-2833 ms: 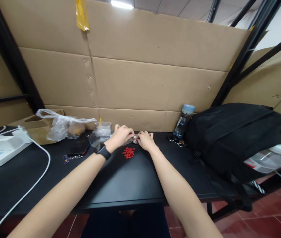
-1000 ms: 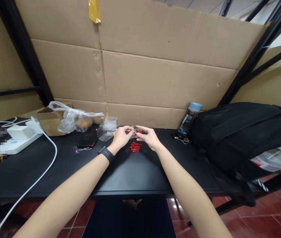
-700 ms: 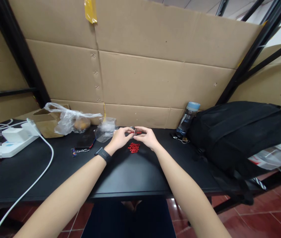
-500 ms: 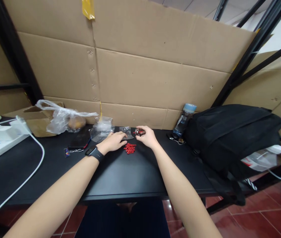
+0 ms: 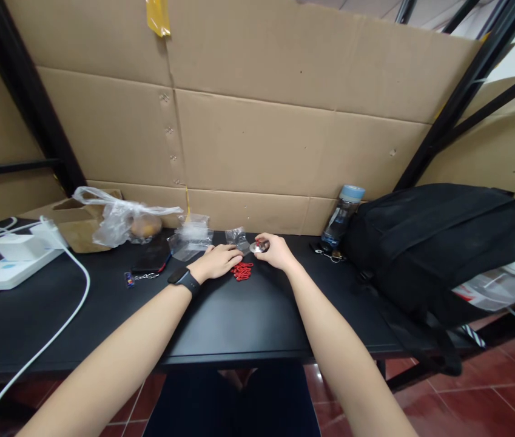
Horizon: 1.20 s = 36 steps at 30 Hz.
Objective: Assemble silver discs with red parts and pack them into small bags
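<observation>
My left hand (image 5: 217, 261) lies on the black table (image 5: 239, 315), fingers stretched toward a little heap of small red pieces (image 5: 241, 271) and touching its left edge. It wears a black watch (image 5: 184, 280) on the wrist. My right hand (image 5: 276, 252) is closed in a pinch on a small round silvery object (image 5: 259, 246) just behind the red heap. A small clear plastic bag (image 5: 238, 238) lies just behind both hands.
A black backpack (image 5: 434, 243) fills the table's right side, with a blue-capped bottle (image 5: 341, 217) and keys beside it. At left are clear bags (image 5: 123, 218), a phone (image 5: 150, 260), a keychain (image 5: 139, 278), a white power strip (image 5: 11, 261) with cable. Cardboard walls stand behind.
My hands were together, working the small round object; my left hand has let go and dropped flat onto the table beside the red pieces. My right hand keeps the object, lowered.
</observation>
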Available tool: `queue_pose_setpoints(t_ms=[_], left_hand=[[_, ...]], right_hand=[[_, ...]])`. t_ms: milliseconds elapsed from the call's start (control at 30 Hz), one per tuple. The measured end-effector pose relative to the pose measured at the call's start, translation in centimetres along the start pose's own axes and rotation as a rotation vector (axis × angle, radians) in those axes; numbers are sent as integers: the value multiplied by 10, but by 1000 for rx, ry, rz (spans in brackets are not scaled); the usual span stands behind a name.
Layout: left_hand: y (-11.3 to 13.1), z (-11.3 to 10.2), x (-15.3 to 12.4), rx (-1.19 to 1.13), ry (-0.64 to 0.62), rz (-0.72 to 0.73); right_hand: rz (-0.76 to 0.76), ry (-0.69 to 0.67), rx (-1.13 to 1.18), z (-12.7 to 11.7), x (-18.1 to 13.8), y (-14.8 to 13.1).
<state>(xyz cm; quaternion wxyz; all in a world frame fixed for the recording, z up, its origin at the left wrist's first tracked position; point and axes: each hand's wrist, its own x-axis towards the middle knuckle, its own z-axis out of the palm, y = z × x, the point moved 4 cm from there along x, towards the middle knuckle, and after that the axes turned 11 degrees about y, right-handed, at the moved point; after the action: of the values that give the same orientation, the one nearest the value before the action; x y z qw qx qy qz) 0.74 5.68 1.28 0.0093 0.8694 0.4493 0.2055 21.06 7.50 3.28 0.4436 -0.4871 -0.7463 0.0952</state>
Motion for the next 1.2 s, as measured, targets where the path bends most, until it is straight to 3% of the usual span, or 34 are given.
queue_pose_setpoints(t_ms=[233, 667, 1200], left_hand=[[-10, 12, 2, 39, -6, -103], [-5, 9, 2, -13, -48, -96], [-4, 7, 3, -66, -61, -101]], right_hand=[[5, -33, -3, 4, -1, -2], [81, -65, -209, 6, -7, -13], [158, -123, -303, 13, -10, -13]])
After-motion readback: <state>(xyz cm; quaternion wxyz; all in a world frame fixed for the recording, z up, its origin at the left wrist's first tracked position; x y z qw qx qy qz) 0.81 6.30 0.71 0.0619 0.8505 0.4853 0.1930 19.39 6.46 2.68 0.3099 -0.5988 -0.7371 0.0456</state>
